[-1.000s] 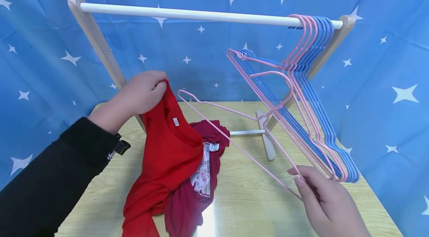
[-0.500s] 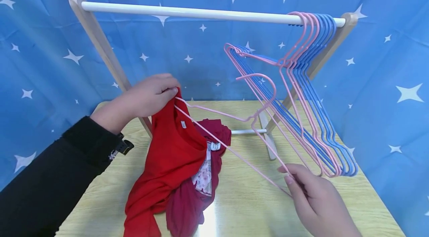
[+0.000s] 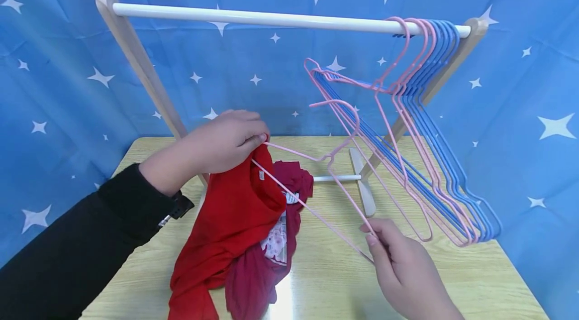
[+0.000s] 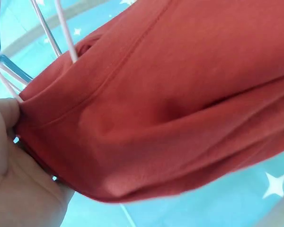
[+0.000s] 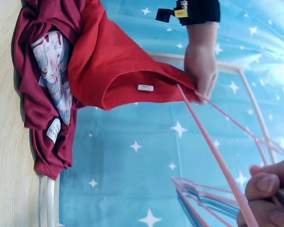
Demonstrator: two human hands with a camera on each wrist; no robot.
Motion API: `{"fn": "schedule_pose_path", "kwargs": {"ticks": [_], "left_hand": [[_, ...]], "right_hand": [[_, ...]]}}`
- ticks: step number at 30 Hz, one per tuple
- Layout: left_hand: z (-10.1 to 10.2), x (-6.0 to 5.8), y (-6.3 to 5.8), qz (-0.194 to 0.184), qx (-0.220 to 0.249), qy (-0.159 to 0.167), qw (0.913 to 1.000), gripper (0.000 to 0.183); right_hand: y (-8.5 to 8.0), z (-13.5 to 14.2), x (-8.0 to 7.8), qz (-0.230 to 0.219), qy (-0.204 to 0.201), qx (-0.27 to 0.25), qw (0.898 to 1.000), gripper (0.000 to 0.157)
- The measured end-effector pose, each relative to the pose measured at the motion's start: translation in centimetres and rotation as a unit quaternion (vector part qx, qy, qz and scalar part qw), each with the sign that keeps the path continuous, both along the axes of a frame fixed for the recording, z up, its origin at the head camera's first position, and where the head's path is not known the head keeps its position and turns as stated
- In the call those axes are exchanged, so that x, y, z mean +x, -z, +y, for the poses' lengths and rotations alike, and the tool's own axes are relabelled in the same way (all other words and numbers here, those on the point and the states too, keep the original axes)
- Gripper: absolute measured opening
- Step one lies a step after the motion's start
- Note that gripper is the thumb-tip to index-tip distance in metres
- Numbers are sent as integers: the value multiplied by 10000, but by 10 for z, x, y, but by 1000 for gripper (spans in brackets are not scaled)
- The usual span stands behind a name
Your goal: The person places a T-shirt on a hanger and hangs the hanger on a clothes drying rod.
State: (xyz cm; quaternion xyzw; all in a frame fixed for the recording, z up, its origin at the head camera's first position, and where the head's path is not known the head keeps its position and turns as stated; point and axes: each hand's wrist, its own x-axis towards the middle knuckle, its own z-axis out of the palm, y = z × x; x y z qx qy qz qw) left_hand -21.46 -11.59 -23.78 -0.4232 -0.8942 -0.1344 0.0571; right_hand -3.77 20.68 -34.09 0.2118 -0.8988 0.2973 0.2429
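My left hand (image 3: 235,141) grips the neckline edge of a bright red shirt (image 3: 230,214), which hangs down toward the table. In the right wrist view a small white label (image 5: 145,87) shows inside its collar. My right hand (image 3: 402,264) pinches the lower corner of a pink clothes hanger (image 3: 344,184). The hanger's far end runs into the neck opening beside my left fingers, and its tip is hidden by the red cloth. Its hook points up and is free of the rail. In the left wrist view, the red shirt (image 4: 146,104) fills most of the picture.
Several pink and blue hangers (image 3: 420,89) hang at the right end of a white rail (image 3: 271,19) on wooden legs. A dark red garment (image 3: 253,280) with a floral patch (image 3: 276,242) lies on the wooden table (image 3: 325,280). A starry blue curtain (image 3: 271,79) stands behind.
Both hands have come closer together. The pink hanger has moved left, and its far end has gone into the red shirt's neck opening. The hanging hangers have shifted slightly.
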Motion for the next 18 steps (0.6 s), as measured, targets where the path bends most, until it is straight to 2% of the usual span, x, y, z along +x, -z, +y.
{"fn": "schedule_pose_path", "kwargs": {"ticks": [3,6,10,13,18], "left_hand": [[-2,1,-3,319,-229,-40,9992,12],[-9,-4,-4,544,-511,-287,9968,11],[-18,-10,-1,326,-525,-634,9961,7],[-19,-11,4,190,-439,-804,9956,16],[-10,-6,10,139,-244,-719,9970,20]], "right_hand": [[-1,-1,0,53,-44,-19,10000,28],[-3,1,1,103,27,-85,9999,28],[-5,2,2,5,55,-106,9999,27],[-4,-1,1,-64,69,-207,9997,25],[-3,-9,-1,-132,-65,-402,9991,24]]}}
